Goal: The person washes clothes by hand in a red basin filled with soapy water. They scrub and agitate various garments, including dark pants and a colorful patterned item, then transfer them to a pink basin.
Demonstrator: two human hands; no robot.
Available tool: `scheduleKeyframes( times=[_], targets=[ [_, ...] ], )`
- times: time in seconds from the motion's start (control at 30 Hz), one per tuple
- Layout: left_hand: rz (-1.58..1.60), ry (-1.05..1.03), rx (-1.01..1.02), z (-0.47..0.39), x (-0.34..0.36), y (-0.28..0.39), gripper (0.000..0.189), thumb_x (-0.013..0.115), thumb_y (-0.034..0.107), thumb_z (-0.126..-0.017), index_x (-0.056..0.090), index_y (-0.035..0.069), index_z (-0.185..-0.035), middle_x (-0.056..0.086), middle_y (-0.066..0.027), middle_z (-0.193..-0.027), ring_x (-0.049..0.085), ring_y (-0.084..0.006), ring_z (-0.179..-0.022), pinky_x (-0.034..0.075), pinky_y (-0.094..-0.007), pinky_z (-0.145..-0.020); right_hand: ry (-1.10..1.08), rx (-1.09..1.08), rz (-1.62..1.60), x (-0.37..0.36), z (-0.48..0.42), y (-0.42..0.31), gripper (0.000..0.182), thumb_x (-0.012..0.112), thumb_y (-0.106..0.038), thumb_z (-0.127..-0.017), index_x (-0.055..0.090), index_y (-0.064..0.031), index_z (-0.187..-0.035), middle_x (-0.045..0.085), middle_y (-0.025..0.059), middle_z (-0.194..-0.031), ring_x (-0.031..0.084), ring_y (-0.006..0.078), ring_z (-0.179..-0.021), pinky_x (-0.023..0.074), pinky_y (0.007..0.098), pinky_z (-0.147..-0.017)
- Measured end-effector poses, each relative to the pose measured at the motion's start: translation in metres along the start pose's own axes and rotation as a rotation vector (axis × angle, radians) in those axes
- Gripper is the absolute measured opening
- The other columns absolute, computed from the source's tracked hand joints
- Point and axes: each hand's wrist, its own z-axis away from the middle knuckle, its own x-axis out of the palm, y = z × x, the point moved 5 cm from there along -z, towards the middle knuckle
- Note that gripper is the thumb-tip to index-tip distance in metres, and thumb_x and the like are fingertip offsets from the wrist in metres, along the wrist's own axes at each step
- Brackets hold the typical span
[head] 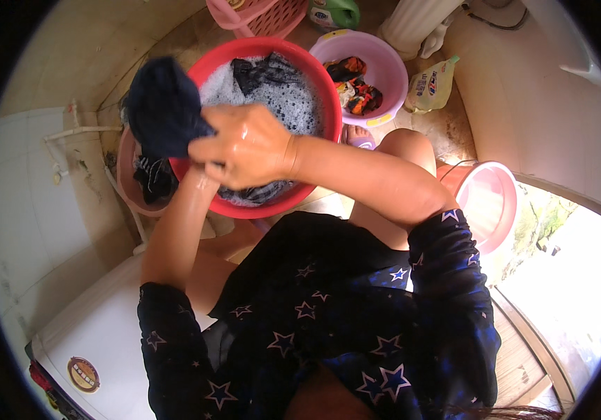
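A dark navy cloth item [166, 107] is raised over the left rim of a red basin [332, 118]. Its edge is pinched in my right hand [250, 144], whose back looks wet. My left wrist [203, 181] passes beneath the right hand. The left hand itself is hidden behind the right hand and the cloth, so its fingers do not show. Foamy water [295, 107] fills the basin, with dark garments [266, 71] partly sunk in it.
A pink basin [124, 178] with dark clothes stands left, a lilac basin [397, 79] with patterned cloth at upper right. Around them are a pink basket [279, 16], green bottle [342, 13], detergent pouch [431, 86], pink bucket [489, 205] and wall pipe [82, 130].
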Motion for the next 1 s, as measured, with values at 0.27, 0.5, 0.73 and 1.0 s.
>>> scheduleKeyframes(
  times=[0.27, 0.5, 0.73, 1.0],
  targets=[
    [-0.006, 0.17, -0.057, -0.036, 0.001, -0.009, 0.048, 0.067, 0.038, -0.09, 0.055, 0.008, -0.126, 0.057, -0.0088, -0.118, 0.057, -0.0233, -0.107, 0.049, -0.0386, -0.092, 0.342, 0.298, 0.404, -0.118, -0.028, 0.061, 0.02, 0.075, -0.03, -0.07, 0.067, -0.0173, -0.083, 0.059, 0.0144, -0.08, 0.062, 0.0374, -0.074, 0.0497, 0.0472, -0.059],
    [-1.061, 0.147, 0.228, -0.023, -0.032, -0.021, 0.068, 0.074, 0.035, -0.083, 0.046, 0.006, -0.138, 0.05, -0.0185, -0.133, 0.05, -0.0347, -0.12, 0.04, -0.0438, -0.103, 0.488, 0.489, 0.46, -0.183, 0.01, 0.113, 0.015, 0.07, -0.016, -0.08, 0.062, -0.0049, -0.088, 0.062, 0.02, -0.082, 0.06, 0.0399, -0.081, 0.0483, 0.0446, -0.07],
    [-1.593, 0.09, -0.227, -0.006, -0.08, -0.078, 0.065, 0.062, 0.035, -0.087, 0.041, 0.013, -0.144, 0.056, -0.0242, -0.13, 0.054, -0.0396, -0.121, 0.044, -0.0469, -0.099, 0.493, 0.139, 0.801, -0.2, 0.028, 0.121, 0.02, 0.078, -0.016, -0.077, 0.062, -0.0082, -0.086, 0.065, 0.0068, -0.084, 0.058, 0.0326, -0.079, 0.0469, 0.0384, -0.071],
    [-1.133, 0.462, 0.273, -0.017, -0.071, -0.052, 0.036, 0.055, 0.023, -0.094, 0.06, -0.002, -0.12, 0.066, -0.0274, -0.104, 0.064, -0.0384, -0.099, 0.047, -0.0418, -0.09, 0.378, 0.172, 0.843, -0.202, 0.036, 0.136, 0.018, 0.077, -0.023, -0.078, 0.065, -0.0145, -0.088, 0.058, 0.0184, -0.09, 0.06, 0.0414, -0.079, 0.05, 0.047, -0.062]
  ],
)
